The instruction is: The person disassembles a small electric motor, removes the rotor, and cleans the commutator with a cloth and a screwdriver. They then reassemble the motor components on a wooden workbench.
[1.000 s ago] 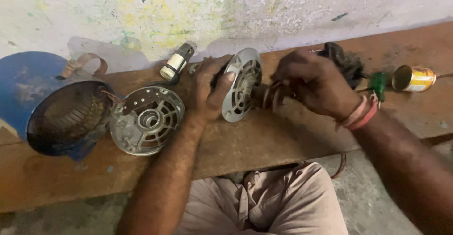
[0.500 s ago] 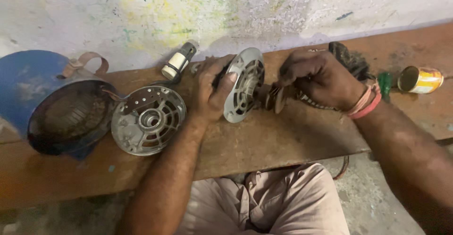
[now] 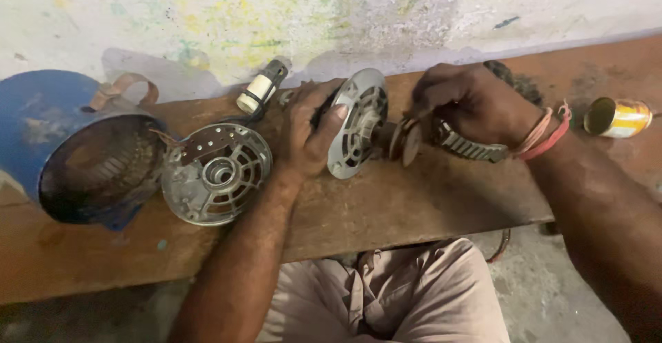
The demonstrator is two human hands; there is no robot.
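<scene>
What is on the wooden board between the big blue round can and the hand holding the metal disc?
In the head view, a round grey metal cover with slots lies flat on the board, between the blue housing and the left hand.

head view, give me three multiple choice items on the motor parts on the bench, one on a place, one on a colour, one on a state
1. Where does the loose end cover lie?
A. on the wooden bench, between the blue housing and the left hand
B. on the floor
C. on top of the tin can

2. What colour is the round motor housing at the left?
A. red
B. blue
C. white

3. How is the end cover in the left hand held?
A. flat on the bench, face down
B. hanging from the wall
C. stood on edge, gripped at its rim

Answers:
1 A, it rests flat on the bench beside the housing's open mouth.
2 B, its outer shell is blue.
3 C, the left hand clasps it upright while the right hand works at the shaft side.
</scene>
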